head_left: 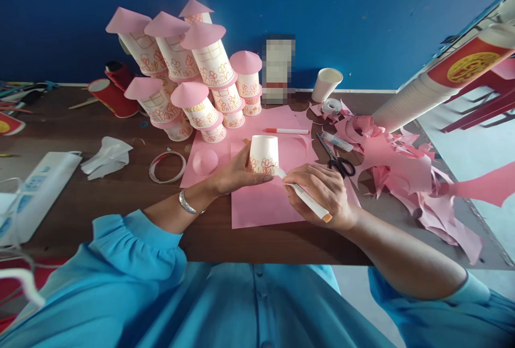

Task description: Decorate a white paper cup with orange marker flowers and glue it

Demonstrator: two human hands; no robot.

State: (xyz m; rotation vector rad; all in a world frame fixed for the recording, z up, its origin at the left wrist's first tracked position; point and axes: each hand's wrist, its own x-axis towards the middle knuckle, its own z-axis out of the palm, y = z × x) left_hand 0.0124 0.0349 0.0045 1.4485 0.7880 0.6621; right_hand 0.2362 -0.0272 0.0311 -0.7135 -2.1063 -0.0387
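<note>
My left hand [237,171] grips a white paper cup [264,149], upside down, with orange-red flowers drawn round its lower part. In my right hand [319,192] is a white marker [308,201] with an orange end, its tip at the right side of the cup by the flowers. Both hands are over sheets of pink paper [257,208]. A second marker [287,131], white with a red-orange cap, lies behind the cup. To the left rests a small pink paper cone [205,162].
Stacked decorated cups [209,61] with pink cone roofs stand at the back left. Black-handled scissors [340,164], a glue stick [337,141] and pink scraps [402,165] lie to the right. A tape roll [167,167] is at left; a long stack of cups [418,96] leans at right.
</note>
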